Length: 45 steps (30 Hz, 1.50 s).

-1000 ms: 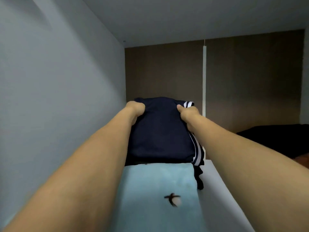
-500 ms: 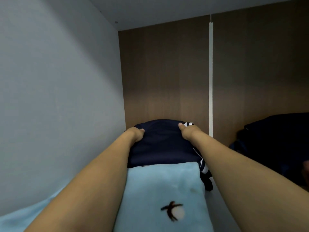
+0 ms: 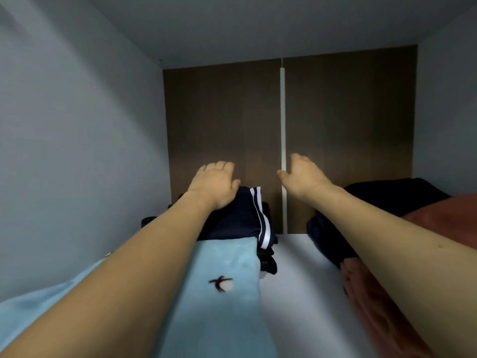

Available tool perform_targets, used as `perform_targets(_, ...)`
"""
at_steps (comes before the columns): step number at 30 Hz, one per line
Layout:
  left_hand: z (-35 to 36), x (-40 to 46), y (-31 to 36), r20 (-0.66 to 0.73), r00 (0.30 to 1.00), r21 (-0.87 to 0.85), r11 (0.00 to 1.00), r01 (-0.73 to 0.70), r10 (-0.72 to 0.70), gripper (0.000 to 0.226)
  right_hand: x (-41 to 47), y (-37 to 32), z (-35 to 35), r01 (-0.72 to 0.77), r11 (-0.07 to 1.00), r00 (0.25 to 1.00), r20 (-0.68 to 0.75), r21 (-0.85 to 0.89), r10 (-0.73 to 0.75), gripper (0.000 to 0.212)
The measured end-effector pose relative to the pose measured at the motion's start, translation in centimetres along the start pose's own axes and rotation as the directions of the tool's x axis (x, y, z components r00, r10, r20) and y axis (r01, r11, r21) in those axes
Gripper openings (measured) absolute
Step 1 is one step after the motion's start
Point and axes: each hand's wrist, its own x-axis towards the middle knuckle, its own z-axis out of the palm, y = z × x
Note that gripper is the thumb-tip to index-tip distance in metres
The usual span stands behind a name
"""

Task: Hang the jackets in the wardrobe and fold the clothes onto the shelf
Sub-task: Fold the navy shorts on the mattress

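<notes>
Inside the wardrobe, my left hand (image 3: 215,186) rests flat, fingers spread, on the folded navy garment (image 3: 240,218) at the back of the shelf (image 3: 296,257); my right hand (image 3: 304,175) hovers beside it, relaxed and holding nothing.

**Camera setup: single head view**

One view only, taken from a wide-angle camera worn on the head. It is aimed forward and slightly down, into a wardrobe compartment at shelf (image 3: 291,267) height. The lens is placed close to the shelf's front edge: both forearms enter from the bottom corners and fill the lower frame, and the left hand (image 3: 214,186) and right hand (image 3: 303,175) are seen near mid-frame from behind. The brown back panel (image 3: 222,125) is faced nearly square-on; the left wall (image 3: 77,151) and the ceiling (image 3: 258,27) are splayed outward by the wide lens. No second view is given, so no overlap is recorded.
</notes>
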Motion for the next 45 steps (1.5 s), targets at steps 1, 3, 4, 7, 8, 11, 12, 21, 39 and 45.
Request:
perform_targets(1, -0.2, -0.4, 1.0, -0.023, 1.0, -0.021, 1.0, -0.014, 0.014, 0.053, -0.9, 0.5, -1.1, 0.024, 0.999, 1.0, -0.014, -0.048, -0.024, 0.056)
perform_targets(3, -0.8, -1.0, 3.0, -0.063, 0.997, -0.055, 0.997, -0.044, 0.041, 0.053, -2.8, 1.3, -3.3, 0.041, 0.992, 0.999, -0.021, -0.122, -0.044, 0.057)
perform_targets(4, -1.2, -1.4, 3.9, -0.077, 0.995, -0.076, 0.995, -0.061, 0.055, 0.052, -4.0, 1.6, -4.4, 0.042, 0.988, 0.999, -0.022, -0.147, -0.045, 0.058)
perform_targets(7, -2.9, -2.7, 6.7, -0.149, 0.981, -0.123, 0.982, -0.141, 0.123, 0.052, -7.8, 2.2, -7.6, 0.052, 0.975, 0.998, -0.032, -0.216, -0.06, 0.059)
perform_targets(8, -3.6, -3.3, 7.8, -0.188, 0.971, -0.144, 0.974, -0.174, 0.146, 0.052, -9.3, 2.4, -8.9, 0.054, 0.966, 0.997, -0.043, -0.251, -0.067, 0.06)
perform_targets(11, -5.5, -5.7, 11.3, -0.305, 0.923, -0.183, 0.937, -0.298, 0.234, 0.05, -14.5, 2.9, -12.7, 0.009, 0.942, 0.993, -0.109, -0.335, -0.049, 0.059)
perform_targets(12, -6.1, -6.3, 12.5, -0.336, 0.904, -0.186, 0.922, -0.339, 0.265, 0.05, -16.3, 3.1, -13.9, -0.009, 0.932, 0.991, -0.129, -0.363, -0.04, 0.058)
perform_targets(21, -14.0, -14.7, 24.4, -0.474, 0.796, -0.341, 0.755, -0.56, 0.377, 0.05, -31.9, 3.2, -26.8, -0.267, 0.824, 0.956, -0.243, -0.499, 0.163, 0.062)
perform_targets(39, -38.2, -42.1, 52.3, -0.822, 0.487, -0.435, 0.224, -0.872, 0.295, 0.052, -69.0, -0.7, -57.7, -0.539, 0.508, 0.809, -0.58, -0.672, 0.092, 0.056)
perform_targets(45, -45.1, -51.5, 63.7, -0.818, 0.456, -0.472, 0.046, -0.881, 0.35, 0.056, -81.8, 0.1, -66.1, -0.702, 0.339, 0.704, -0.681, -0.626, 0.202, 0.057)
